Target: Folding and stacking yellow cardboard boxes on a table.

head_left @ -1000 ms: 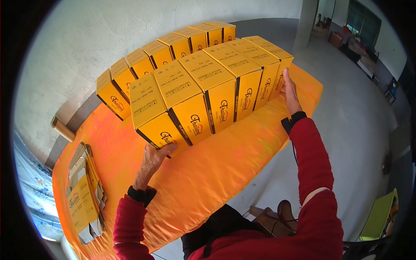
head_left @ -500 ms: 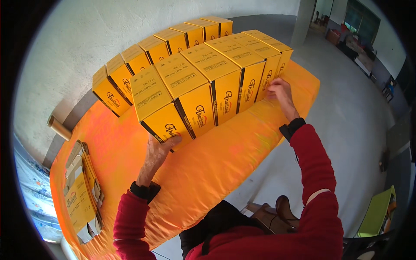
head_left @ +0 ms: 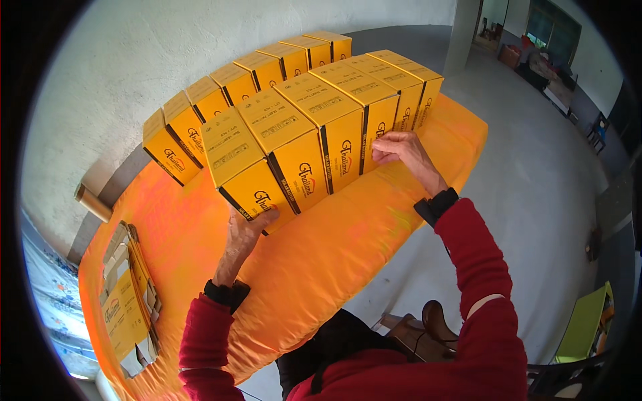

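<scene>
A row of yellow cardboard cartons (head_left: 284, 130) with black edge bands stands upright, side by side, on an orange cloth-covered surface. My left hand (head_left: 242, 235) grips the lower front corner of the nearest, leftmost carton (head_left: 231, 150). Its thumb lies on the front face, while its other fingers are mostly hidden at the carton's left side. Farther right along the row, my right hand (head_left: 402, 151) is at the front of another carton (head_left: 380, 123). Its fingers are bent and drawn together, with nothing visible in them; whether they press on the cardboard I cannot tell.
Behind, a second row of similar cartons (head_left: 234, 83) stands near the wall. Flattened cartons (head_left: 126, 304) lie stacked at the left of the orange cloth (head_left: 321, 267), with a brown cardboard tube (head_left: 92, 202) beyond. A brown seat (head_left: 418, 334) and a green container (head_left: 583, 324) are lower right.
My right hand has slid left along the front of the row, from the far-right cartons toward the middle. My left hand stays on the leftmost carton. The view has shifted slightly.
</scene>
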The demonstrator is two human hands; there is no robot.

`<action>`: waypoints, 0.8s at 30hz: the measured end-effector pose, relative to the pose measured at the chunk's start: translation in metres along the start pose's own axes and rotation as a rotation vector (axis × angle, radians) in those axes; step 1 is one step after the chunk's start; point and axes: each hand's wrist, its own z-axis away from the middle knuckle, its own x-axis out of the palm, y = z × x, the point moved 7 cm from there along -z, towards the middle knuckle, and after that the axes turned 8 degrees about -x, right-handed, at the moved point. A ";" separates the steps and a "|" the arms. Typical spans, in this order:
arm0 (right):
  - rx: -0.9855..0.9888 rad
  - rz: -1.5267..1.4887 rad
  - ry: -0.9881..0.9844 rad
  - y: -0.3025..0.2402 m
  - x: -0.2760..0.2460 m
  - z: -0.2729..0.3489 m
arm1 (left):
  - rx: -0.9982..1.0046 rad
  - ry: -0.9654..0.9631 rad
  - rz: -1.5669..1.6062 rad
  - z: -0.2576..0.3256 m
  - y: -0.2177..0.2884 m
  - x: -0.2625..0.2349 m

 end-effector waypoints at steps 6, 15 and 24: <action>-0.027 0.045 -0.056 -0.013 0.010 0.015 | 0.002 0.027 0.130 0.002 -0.010 -0.004; -0.044 -0.008 -0.259 -0.066 0.084 0.068 | 0.030 0.243 -0.337 0.092 0.015 -0.066; 0.164 -0.208 -0.487 -0.042 0.175 0.160 | 0.108 0.640 -0.724 0.312 0.032 -0.178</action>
